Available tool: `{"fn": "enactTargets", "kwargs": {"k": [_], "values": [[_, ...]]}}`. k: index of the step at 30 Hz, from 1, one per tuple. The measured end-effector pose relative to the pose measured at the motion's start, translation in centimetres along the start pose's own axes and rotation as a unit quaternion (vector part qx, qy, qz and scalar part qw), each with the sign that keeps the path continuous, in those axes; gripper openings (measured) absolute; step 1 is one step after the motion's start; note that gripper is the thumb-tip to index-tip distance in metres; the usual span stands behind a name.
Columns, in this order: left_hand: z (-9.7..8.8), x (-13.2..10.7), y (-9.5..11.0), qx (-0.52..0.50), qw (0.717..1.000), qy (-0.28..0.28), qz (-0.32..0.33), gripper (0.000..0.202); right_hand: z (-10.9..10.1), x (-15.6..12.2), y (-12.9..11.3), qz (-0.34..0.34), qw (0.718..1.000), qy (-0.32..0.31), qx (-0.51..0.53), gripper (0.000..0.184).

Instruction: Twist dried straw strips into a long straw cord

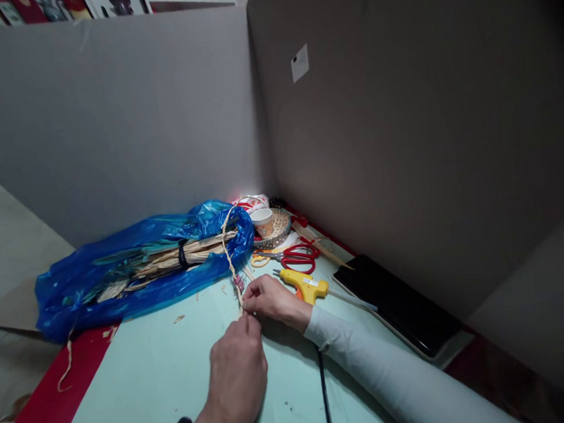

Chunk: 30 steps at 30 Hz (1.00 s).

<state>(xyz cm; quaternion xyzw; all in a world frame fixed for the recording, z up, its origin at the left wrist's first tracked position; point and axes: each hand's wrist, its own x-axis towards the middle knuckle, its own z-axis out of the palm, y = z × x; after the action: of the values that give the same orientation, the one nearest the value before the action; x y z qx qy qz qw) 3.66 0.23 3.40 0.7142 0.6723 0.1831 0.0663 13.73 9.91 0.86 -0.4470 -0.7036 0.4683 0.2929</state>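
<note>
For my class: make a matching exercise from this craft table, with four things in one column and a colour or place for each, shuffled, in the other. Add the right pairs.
Things
1. glue gun
2. scissors
3. plastic bag
4. braided strand

Colour or place
A. blue, with bundled dried stalks in it
B. pinched between the left hand and the right hand
C. yellow, lying just beyond the right hand
D. red handles, lying near the woven basket

Right pairs: 1-C, 2-D, 3-A, 4-B.
</note>
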Motion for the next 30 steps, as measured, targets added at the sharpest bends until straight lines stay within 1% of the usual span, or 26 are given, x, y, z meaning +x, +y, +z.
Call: {"fn": "enactTargets", "kwargs": {"k": [1,2,3,4,5,6,8,9,11,13,15,20,23,25,27,28,30], "values": [[-0.5,0.6,-0.5,-0.118,0.992,0.024,-0.034,0.017,-0.1,0.0,-0.1,-0.003,1.0,0.0,-0.002,0.01],[-1.0,1.4,-1.2,-0.265,0.958,0.043,-0.098,0.018,-0.1,0.0,-0.2,-0.006,1.0,0.0,-0.004,0.01],[-1.3,2.2,-1.9,-0.318,0.94,0.032,-0.117,0.02,-0.2,-0.1,-0.2,-0.008,1.0,0.0,-0.007,0.011],[-1.6,2.9,-2.5,-0.352,0.928,0.012,-0.123,0.02,-0.2,-0.2,-0.3,-0.01,1.0,-0.001,-0.012,0.012],[-1.7,3.6,-3.1,-0.388,0.913,-0.019,-0.124,0.022,-0.2,-0.2,-0.4,-0.011,1.0,-0.002,-0.018,0.014],[-1.6,4.1,-3.5,-0.423,0.896,-0.055,-0.123,0.024,-0.2,-0.3,-0.4,-0.011,1.0,-0.003,-0.025,0.015],[-1.1,4.7,-4.0,-0.476,0.863,-0.108,-0.13,0.028,-0.3,-0.3,-0.5,-0.013,0.999,-0.008,-0.042,0.017],[-0.8,4.8,-4.0,-0.496,0.849,-0.125,-0.135,0.029,-0.4,-0.4,-0.6,-0.016,0.998,-0.012,-0.054,0.018],[-0.1,4.7,-4.1,-0.523,0.828,-0.139,-0.148,0.03,-0.6,-0.6,-0.9,-0.023,0.996,-0.02,-0.083,0.018],[0.3,4.6,-4.1,-0.537,0.817,-0.137,-0.161,0.029,-1.0,-1.0,-1.4,-0.03,0.992,-0.024,-0.121,0.017],[0.7,4.5,-4.2,-0.542,0.814,-0.121,-0.172,0.027,-1.3,-1.7,-2.2,-0.033,0.984,-0.015,-0.172,0.019],[1.4,4.4,-4.6,-0.525,0.827,-0.065,-0.19,0.024,-1.2,-3.5,-3.9,-0.039,0.953,0.035,-0.298,0.027],[1.6,4.4,-4.8,-0.526,0.825,-0.055,-0.201,0.022,-1.3,-3.8,-4.4,-0.044,0.94,0.032,-0.336,0.028],[1.6,4.4,-4.9,-0.534,0.818,-0.057,-0.207,0.022,-2.0,-3.5,-4.4,-0.044,0.936,0.015,-0.348,0.024],[1.4,4.4,-4.9,-0.543,0.81,-0.063,-0.211,0.023,-3.3,-2.9,-4.3,-0.04,0.934,0.001,-0.354,0.019],[1.3,4.4,-4.9,-0.547,0.807,-0.065,-0.212,0.024,-4.2,-2.6,-4.1,-0.034,0.933,0.004,-0.359,0.019],[1.0,4.5,-4.9,-0.553,0.802,-0.07,-0.215,0.024,-5.6,-1.8,-3.7,-0.011,0.927,0.036,-0.372,0.024]]}}
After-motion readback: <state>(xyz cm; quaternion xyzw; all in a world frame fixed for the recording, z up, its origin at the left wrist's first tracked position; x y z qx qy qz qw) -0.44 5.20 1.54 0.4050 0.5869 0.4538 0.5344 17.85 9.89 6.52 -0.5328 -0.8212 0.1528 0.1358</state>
